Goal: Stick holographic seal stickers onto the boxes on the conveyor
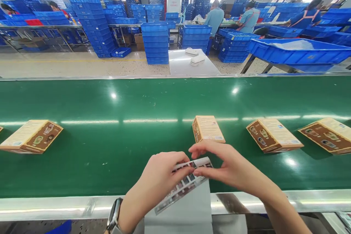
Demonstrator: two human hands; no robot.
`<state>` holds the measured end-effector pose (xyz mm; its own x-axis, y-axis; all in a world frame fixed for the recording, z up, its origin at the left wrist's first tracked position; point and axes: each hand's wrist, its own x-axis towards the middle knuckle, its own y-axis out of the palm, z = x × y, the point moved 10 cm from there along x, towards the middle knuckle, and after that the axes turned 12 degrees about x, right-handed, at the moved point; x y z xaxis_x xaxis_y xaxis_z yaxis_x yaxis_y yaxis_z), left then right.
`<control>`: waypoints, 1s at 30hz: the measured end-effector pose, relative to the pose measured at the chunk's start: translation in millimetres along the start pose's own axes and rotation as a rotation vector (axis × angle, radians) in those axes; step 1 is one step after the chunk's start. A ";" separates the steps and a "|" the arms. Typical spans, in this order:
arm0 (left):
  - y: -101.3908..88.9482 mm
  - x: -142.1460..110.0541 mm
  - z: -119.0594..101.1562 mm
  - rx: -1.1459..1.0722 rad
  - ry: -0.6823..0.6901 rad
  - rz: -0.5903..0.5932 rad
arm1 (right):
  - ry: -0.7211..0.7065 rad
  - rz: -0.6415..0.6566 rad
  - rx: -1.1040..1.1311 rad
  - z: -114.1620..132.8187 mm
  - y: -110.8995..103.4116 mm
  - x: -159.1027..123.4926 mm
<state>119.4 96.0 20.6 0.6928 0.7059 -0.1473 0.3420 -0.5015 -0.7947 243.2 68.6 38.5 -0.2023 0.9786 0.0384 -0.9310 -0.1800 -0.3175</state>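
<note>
A watch rings the wrist; that left hand pinches a printed sheet at the green belt's near edge. The right hand, thumb and fingers apart, partly blocks one carton; blue crates stand beyond.

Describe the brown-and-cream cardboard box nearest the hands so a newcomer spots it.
Find the wide green conveyor belt crossing the view. On it, just beyond the bare right hand, sits the brown-and-cream cardboard box. Unlike the other boxes, it shows mostly its cream panel, with only a narrow brown side at left.
</note>
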 end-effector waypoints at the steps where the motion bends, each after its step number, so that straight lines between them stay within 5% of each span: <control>1: -1.6 -2.5 1.7 -0.046 -0.022 0.003 | 0.017 0.043 -0.002 -0.3 6.6 -2.4; 11: 3.4 -19.4 23.2 0.009 -0.151 0.075 | 0.043 0.057 -0.063 -19.1 16.7 -10.0; 16: 4.8 -22.0 20.6 0.028 -0.117 0.086 | -0.269 0.068 -0.308 16.6 29.2 -11.9; 23: 4.7 -18.7 25.3 -0.240 -0.177 0.098 | -0.668 -0.109 -0.606 47.1 34.4 -31.4; 26: 8.7 -18.9 29.7 -0.334 -0.208 0.114 | -0.671 -0.119 -0.515 43.4 28.3 -34.8; 30: 14.8 -21.3 38.3 -0.397 -0.262 0.139 | -0.469 -0.144 -0.088 26.1 -4.3 -22.4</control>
<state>85.4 92.7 -10.5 0.5837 0.6955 -0.4191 0.5089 -0.7155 -0.4786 243.8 44.9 63.7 -0.2071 0.8388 0.5035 -0.9344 -0.0171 -0.3557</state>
